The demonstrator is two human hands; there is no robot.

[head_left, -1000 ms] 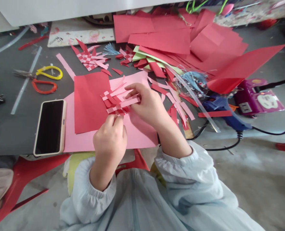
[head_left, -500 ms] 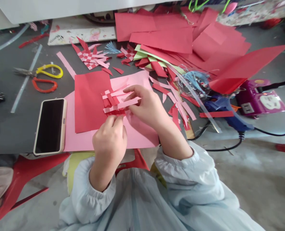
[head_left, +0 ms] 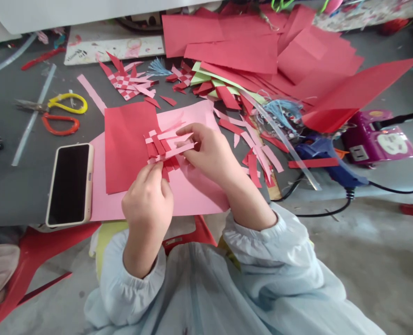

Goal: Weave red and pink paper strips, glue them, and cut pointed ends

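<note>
A small weave of red and pink paper strips (head_left: 155,143) lies across the red sheet (head_left: 127,149) and the pink sheet (head_left: 199,195) beneath it. My right hand (head_left: 211,151) has thumb and fingers closed on a pink paper strip (head_left: 178,152) at its right end. At the lower left edge of the weave, my left hand (head_left: 148,200) is closed, its fingertips pressing on the strips near that pink strip's other end. Loose red strip ends stick out below the weave, between the two hands.
A phone (head_left: 70,184) lies left of the sheets, with scissors (head_left: 57,111) behind it. Another woven piece (head_left: 125,83) sits farther back. Stacked red paper (head_left: 234,56), scattered strips (head_left: 258,149), a blue glue gun (head_left: 325,153) and its cable are to the right.
My left hand has shifted slightly left and its fingers now reach onto the weave's lower edge. The pink strip in my right hand has tilted; red strip ends below it are more exposed.
</note>
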